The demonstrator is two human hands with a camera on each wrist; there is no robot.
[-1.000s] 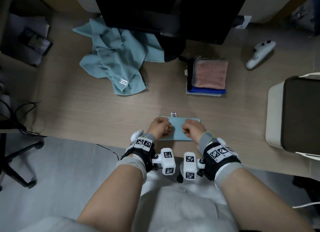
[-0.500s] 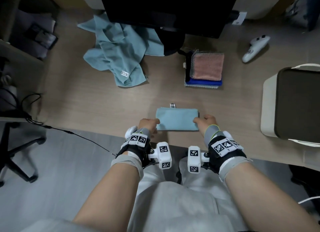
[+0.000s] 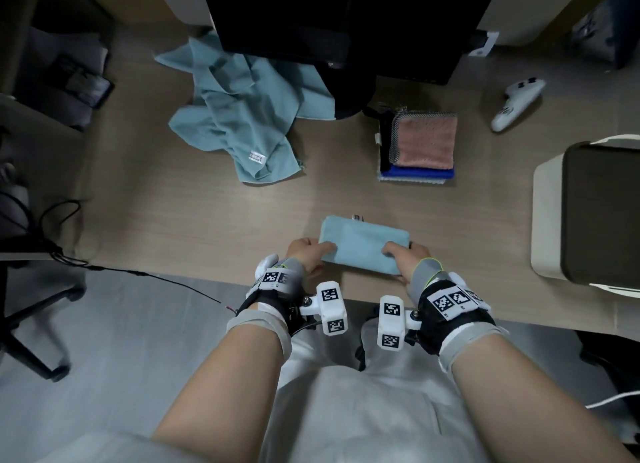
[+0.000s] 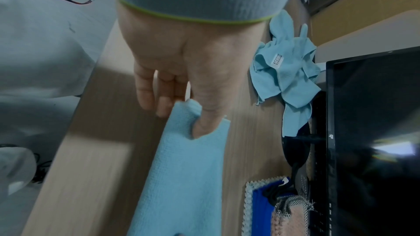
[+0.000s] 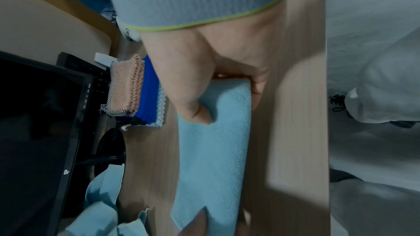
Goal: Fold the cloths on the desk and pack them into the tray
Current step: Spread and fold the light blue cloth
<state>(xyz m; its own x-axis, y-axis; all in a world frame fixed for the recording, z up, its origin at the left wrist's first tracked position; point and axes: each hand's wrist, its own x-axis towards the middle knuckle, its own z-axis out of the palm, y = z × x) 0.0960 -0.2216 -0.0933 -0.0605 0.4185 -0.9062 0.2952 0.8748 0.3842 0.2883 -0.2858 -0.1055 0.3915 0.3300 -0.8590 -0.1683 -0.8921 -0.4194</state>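
A folded light-blue cloth (image 3: 363, 243) lies near the desk's front edge. My left hand (image 3: 310, 255) pinches its left end, thumb on top (image 4: 204, 125) and fingers underneath. My right hand (image 3: 403, 258) grips the right end the same way, thumb on top of the cloth (image 5: 216, 141). A crumpled light-blue cloth (image 3: 242, 116) lies unfolded at the back left. A stack of folded cloths, pink on blue (image 3: 424, 140), sits at the back centre. The white tray with a dark inside (image 3: 547, 220) stands at the right edge of the desk.
A black monitor (image 3: 329, 23) and its stand are at the back of the desk. A white game controller (image 3: 516, 104) lies back right. A cable (image 3: 156, 275) runs off the desk's left front, above an office chair base (image 3: 31, 324).
Both hands slid outward from the middle of the folded cloth to its two ends and now pinch them. The cloth's right end has shifted slightly, so it sits a little askew.
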